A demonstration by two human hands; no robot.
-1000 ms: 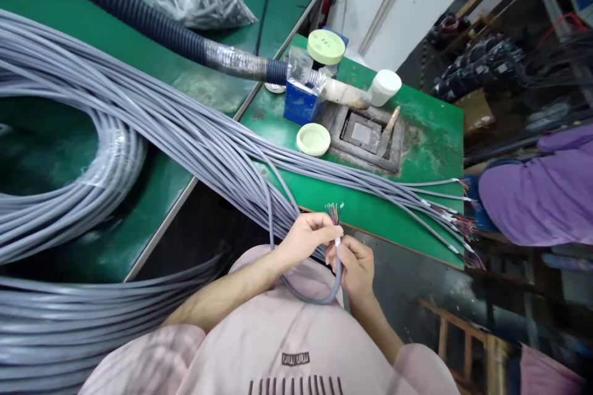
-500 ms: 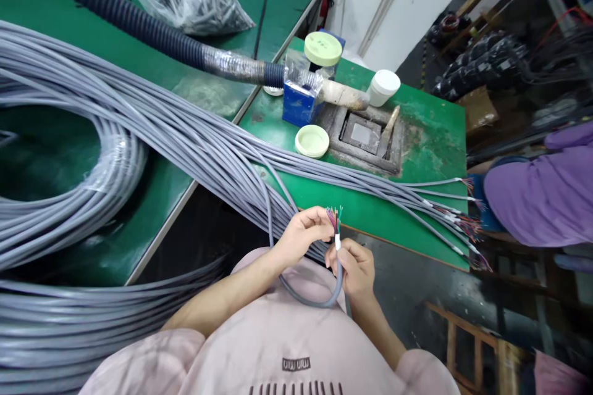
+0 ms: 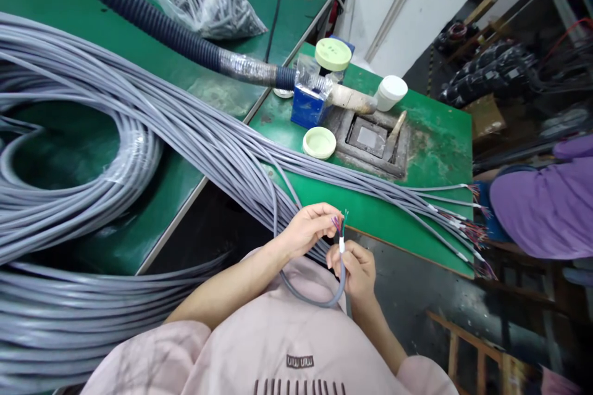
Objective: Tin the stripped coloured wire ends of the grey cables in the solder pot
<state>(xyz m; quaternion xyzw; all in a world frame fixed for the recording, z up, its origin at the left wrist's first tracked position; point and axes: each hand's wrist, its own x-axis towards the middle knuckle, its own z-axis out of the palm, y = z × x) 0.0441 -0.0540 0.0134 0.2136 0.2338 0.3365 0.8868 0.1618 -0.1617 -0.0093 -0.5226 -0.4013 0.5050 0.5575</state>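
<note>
One grey cable (image 3: 324, 303) curves up in front of my shirt, its end upright with a white band (image 3: 341, 245) below fanned coloured wires (image 3: 340, 224). My right hand (image 3: 356, 268) is closed around the cable just under the band. Fingers of my left hand (image 3: 315, 228) pinch some of the purple and red wires at the tip; green wires stand free beside them. Behind my hands, a thick bundle of grey cables (image 3: 231, 160) runs across the green tables, its stripped ends (image 3: 472, 228) spread at the right edge.
On the green table (image 3: 440, 154) are a framed metal pot (image 3: 368, 136) with a brush (image 3: 396, 136), a pale green lid (image 3: 319, 143), a white jar (image 3: 391, 92) and a black hose (image 3: 185, 40). Another person in a purple top (image 3: 542, 210) is at the right.
The view has shifted slightly, so the tables and cables appear a little further right. My left fingers have moved slightly on the wires, and the green ones now stand apart from the purple.
</note>
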